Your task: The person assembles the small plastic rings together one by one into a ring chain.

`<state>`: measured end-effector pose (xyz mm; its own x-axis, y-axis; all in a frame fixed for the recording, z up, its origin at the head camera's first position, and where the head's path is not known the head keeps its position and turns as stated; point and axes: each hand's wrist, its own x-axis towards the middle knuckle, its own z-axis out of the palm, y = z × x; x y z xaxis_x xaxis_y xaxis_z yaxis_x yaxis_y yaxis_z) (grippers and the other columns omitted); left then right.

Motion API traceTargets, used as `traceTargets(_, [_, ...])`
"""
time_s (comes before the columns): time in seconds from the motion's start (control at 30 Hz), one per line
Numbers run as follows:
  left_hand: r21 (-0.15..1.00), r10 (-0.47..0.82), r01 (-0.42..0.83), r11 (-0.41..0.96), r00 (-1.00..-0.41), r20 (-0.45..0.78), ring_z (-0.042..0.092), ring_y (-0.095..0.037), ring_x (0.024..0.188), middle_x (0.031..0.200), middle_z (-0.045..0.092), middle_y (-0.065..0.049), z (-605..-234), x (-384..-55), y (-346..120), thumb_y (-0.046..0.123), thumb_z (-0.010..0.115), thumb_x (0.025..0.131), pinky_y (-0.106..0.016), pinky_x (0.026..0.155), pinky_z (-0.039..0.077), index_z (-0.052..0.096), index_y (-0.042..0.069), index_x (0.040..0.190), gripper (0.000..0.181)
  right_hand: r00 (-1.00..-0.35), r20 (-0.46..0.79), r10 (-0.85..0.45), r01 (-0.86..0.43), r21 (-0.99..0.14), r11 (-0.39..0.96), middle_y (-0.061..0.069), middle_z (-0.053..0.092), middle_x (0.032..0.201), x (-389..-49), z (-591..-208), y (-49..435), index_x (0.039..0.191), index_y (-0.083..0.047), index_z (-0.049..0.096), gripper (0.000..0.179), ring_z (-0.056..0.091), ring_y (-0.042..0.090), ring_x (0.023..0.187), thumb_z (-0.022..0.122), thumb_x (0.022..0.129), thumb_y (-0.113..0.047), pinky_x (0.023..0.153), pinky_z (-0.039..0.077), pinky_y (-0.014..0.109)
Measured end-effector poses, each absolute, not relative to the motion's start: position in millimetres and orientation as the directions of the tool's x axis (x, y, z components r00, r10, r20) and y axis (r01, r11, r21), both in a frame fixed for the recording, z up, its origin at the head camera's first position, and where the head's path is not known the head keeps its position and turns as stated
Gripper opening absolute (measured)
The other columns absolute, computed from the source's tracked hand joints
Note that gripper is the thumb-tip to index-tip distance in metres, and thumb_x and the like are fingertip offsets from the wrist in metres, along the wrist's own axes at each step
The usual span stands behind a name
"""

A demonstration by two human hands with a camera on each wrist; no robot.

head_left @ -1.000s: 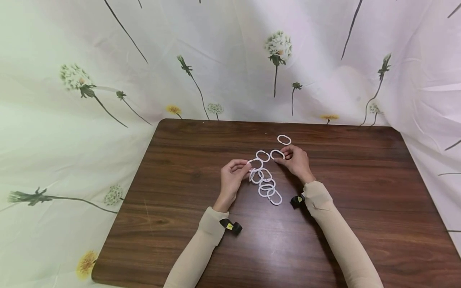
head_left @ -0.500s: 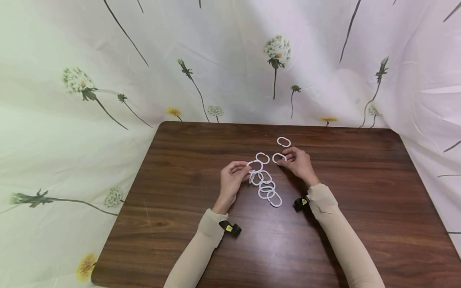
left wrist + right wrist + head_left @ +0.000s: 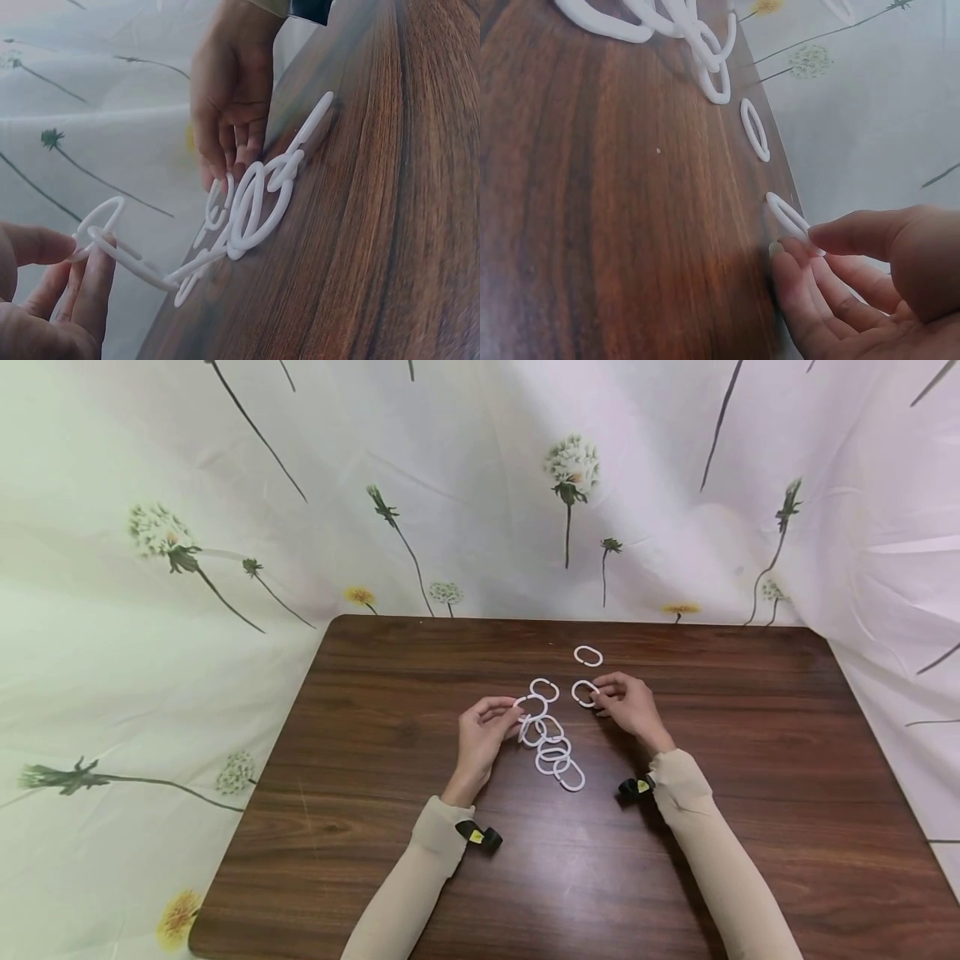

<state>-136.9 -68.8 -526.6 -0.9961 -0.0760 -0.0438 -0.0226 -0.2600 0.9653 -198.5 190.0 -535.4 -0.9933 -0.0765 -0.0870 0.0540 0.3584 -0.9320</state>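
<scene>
My left hand (image 3: 483, 735) pinches a white oval ring (image 3: 112, 214) between thumb and fingers, raised off the table in the left wrist view. From it a chain of interlinked white rings (image 3: 553, 748) runs down onto the table. Behind the held ring lies another white ring (image 3: 555, 693); I cannot tell whether they are linked. My right hand (image 3: 632, 703) pinches a separate white oval ring (image 3: 786, 217) with a small gap in its side, close to the tabletop. Beyond that hand, a loose white ring (image 3: 588, 646) lies flat, apart from the others.
All this is on a brown wood-grain table (image 3: 360, 843) with rounded corners. A pale curtain (image 3: 465, 485) printed with dandelions hangs behind its far edge. Each wrist wears a black strap (image 3: 480, 837).
My right hand has moved slightly to the right and nearer, drawing its ring away from the other rings. My left hand keeps its place and its hold on the chain.
</scene>
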Motion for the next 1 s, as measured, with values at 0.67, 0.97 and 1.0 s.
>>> traceTargets(0.67, [0.957, -0.062, -0.018, -0.291, -0.997, -0.038, 0.074, -0.010, 0.077, 0.089, 0.075, -0.010, -524, -136, -63, -0.007, 0.073, 0.091, -0.022, 0.073, 0.067, 0.062, -0.022, 0.115, 0.029, -0.999, 0.007, -0.054, -0.024, -0.947, 0.321, 0.033, 0.072, 0.112, -176, -519, 188, 0.125, 0.007, 0.065, 0.030, 0.075, 0.004, 0.078, 0.070, 0.098, -0.004, 0.078, 0.069, 0.033])
traceTargets(0.97, [0.962, -0.059, -0.009, -0.273, -0.998, -0.026, 0.074, -0.008, 0.077, 0.090, 0.075, -0.009, -525, -137, -61, -0.006, 0.073, 0.092, -0.021, 0.073, 0.067, 0.065, -0.018, 0.114, 0.027, -0.998, 0.049, -0.042, -0.059, -0.963, 0.262, 0.033, 0.072, 0.114, -167, -508, 182, 0.125, 0.007, 0.066, 0.032, 0.074, 0.004, 0.081, 0.073, 0.096, -0.004, 0.080, 0.068, 0.035])
traceTargets(1.0, [0.962, -0.060, -0.010, -0.274, -0.998, -0.027, 0.074, -0.008, 0.077, 0.090, 0.075, -0.009, -524, -137, -61, -0.006, 0.073, 0.092, -0.021, 0.073, 0.067, 0.065, -0.018, 0.113, 0.026, -0.998, 0.053, -0.043, -0.062, -0.965, 0.256, 0.033, 0.072, 0.113, -165, -506, 180, 0.125, 0.007, 0.066, 0.032, 0.073, 0.002, 0.081, 0.073, 0.096, -0.003, 0.080, 0.068, 0.032])
